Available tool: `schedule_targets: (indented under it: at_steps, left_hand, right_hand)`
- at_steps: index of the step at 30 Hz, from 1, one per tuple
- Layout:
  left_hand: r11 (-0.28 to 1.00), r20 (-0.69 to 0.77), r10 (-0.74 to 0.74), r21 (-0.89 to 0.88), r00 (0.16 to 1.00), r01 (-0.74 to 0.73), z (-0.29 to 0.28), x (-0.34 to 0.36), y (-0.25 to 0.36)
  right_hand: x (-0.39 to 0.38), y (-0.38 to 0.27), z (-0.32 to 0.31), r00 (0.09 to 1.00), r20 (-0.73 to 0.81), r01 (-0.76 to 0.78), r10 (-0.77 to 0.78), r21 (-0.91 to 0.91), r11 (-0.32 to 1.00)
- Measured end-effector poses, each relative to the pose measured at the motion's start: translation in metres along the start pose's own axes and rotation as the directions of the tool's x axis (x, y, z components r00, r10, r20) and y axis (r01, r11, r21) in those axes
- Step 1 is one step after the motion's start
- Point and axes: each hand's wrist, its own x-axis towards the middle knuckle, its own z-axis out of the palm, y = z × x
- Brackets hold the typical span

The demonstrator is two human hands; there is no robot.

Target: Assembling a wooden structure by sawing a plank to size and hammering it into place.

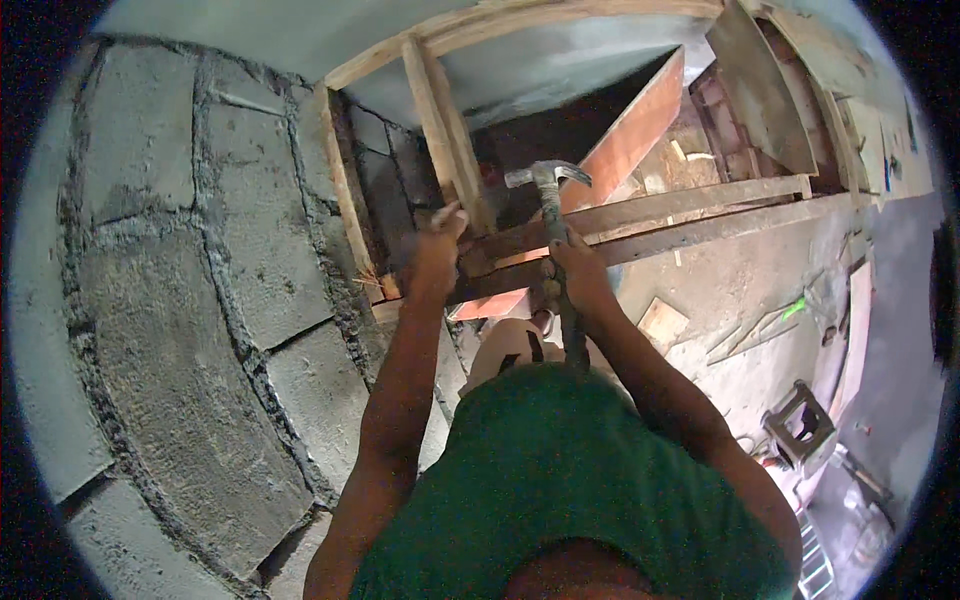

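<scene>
From the left hand (436, 252), the block wall (250, 185) bars nine o'clock and a wooden post (440, 120) twelve; a dark gap (525, 135) leaves passage at one, before the slanting board (632, 132) at two.

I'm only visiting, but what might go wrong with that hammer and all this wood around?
The hammer in the right hand might strike the left hand if a swing strays, since that hand is close by at the wooden frame. The wood scrap on the floor could also trip someone stepping that way.
</scene>
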Motion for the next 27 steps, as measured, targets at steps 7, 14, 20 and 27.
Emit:
schedule_targets:
  at_steps: [7, 14, 20, 27]
  left_hand:
    - [0.999, 0.06, 0.031, -0.04, 0.998, -0.029, 0.016, -0.016, 0.013]
    - [0.994, 0.083, 0.003, -0.106, 0.997, 0.005, 0.006, -0.004, 0.003]
    - [0.996, 0.0, 0.077, 0.043, 0.997, -0.076, 0.017, -0.003, 0.006]
    - [0.973, 0.024, 0.231, -0.013, 0.973, -0.231, 0.01, -0.001, -0.006]
  right_hand:
    - [-0.019, -0.039, 0.018, 0.936, 0.094, -0.351, 0.339, 0.305, 0.885]
    - [-0.02, -0.022, 0.015, 0.954, 0.131, -0.291, 0.268, 0.217, 0.932]
    - [-0.008, 0.027, -0.008, 0.971, 0.091, 0.238, -0.221, -0.266, 0.934]
    - [-0.007, 0.022, 0.0, 0.989, 0.044, -0.147, 0.144, 0.077, 0.986]
